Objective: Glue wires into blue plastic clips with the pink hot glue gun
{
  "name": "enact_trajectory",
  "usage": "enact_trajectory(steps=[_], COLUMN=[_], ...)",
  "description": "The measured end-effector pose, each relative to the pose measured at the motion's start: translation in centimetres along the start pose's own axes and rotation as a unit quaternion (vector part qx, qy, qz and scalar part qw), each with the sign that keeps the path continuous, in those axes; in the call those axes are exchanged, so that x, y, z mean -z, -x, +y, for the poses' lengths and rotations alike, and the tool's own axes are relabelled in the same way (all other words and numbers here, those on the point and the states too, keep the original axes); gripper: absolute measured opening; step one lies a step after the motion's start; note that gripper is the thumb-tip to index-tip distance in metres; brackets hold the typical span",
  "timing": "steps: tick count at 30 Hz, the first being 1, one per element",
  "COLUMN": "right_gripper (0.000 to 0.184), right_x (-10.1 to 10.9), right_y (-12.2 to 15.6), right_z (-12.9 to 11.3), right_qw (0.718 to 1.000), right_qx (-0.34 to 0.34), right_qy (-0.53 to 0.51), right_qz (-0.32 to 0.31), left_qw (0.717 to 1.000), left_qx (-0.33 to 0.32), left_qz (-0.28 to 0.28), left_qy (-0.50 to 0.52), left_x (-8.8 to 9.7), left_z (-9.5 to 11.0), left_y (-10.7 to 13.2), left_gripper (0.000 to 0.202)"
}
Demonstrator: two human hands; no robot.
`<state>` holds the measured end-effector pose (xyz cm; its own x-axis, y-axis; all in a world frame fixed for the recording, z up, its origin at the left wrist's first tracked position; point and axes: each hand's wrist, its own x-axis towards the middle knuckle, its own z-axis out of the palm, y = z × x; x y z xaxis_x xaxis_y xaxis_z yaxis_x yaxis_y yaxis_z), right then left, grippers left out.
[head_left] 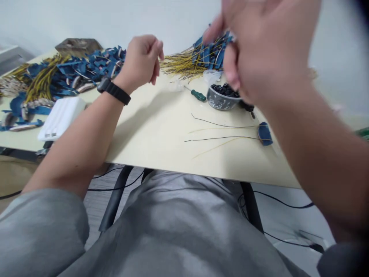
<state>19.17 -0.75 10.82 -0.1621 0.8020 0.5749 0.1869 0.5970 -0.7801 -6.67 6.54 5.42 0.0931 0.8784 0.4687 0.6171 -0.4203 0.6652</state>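
Blurred right hand [265, 50] raised, left hand [140, 61] loosely curled.

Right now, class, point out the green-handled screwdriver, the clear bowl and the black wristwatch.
Green-handled screwdriver [198, 95], head view, on the handle.
Clear bowl [219, 102], head view, on its wall.
Black wristwatch [114, 91], head view, on the strap.

A pale wall is rising behind the cream-topped table [201, 163], and its black legs [115, 198] are standing on a grey floor [95, 215]. Black cables [276, 201] are trailing across it under soft, even light.
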Motion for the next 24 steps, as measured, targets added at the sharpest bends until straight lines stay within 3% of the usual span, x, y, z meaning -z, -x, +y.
enact_trajectory(steps=[1, 3, 7, 11, 15, 19, 22, 23, 24], right_gripper=[0.017, 0.035, 0.046, 0.028, 0.020, 0.013, 0.012, 0.012, 0.013], right_x=[-0.5, -1.1, -1.7, -2.1, -1.8, -1.5, -1.6, -1.6, -1.7], right_y=[1.7, 4.1, 6.2, 7.2, 7.4, 7.3, 7.3, 7.3, 7.4], right_z=[0.4, 1.7, 5.1, 6.4, 6.3, 6.6, 7.1, 7.2, 7.2], right_qw=[1.000, 0.996, 0.972, 0.951, 0.957, 0.963, 0.969, 0.972, 0.974], right_qx=[0.024, 0.065, 0.130, 0.213, 0.177, 0.146, 0.121, 0.113, 0.105], right_qy=[0.009, 0.046, 0.183, 0.203, 0.217, 0.213, 0.203, 0.195, 0.187], right_qz=[-0.010, -0.037, -0.062, -0.091, -0.081, -0.073, -0.070, -0.071, -0.074], left_qw=[1.000, 0.997, 0.985, 0.976, 0.970, 0.946, 0.921, 0.921, 0.926], left_qx=[-0.002, 0.013, -0.004, -0.001, 0.016, 0.099, 0.151, 0.134, 0.093], left_qz=[-0.006, -0.024, -0.043, -0.040, -0.001, 0.068, 0.097, 0.067, -0.002], left_qy=[-0.025, -0.073, -0.166, -0.212, -0.241, -0.302, -0.346, -0.359, -0.367], left_x=[-0.1, -0.5, -1.6, -2.3, -1.7, 1.1, 5.4, 7.2, 9.0], left_z=[0.0, 0.1, -0.2, -1.5, -3.2, -6.8, -11.3, -12.9, -14.4], left_y=[0.3, 0.7, 0.8, 0.6, 0.1, -1.0, -1.6, -1.6, -1.5], left_gripper=[0.043, 0.050, 0.070, 0.064, 0.048, 0.029, 0.018, 0.020, 0.027])
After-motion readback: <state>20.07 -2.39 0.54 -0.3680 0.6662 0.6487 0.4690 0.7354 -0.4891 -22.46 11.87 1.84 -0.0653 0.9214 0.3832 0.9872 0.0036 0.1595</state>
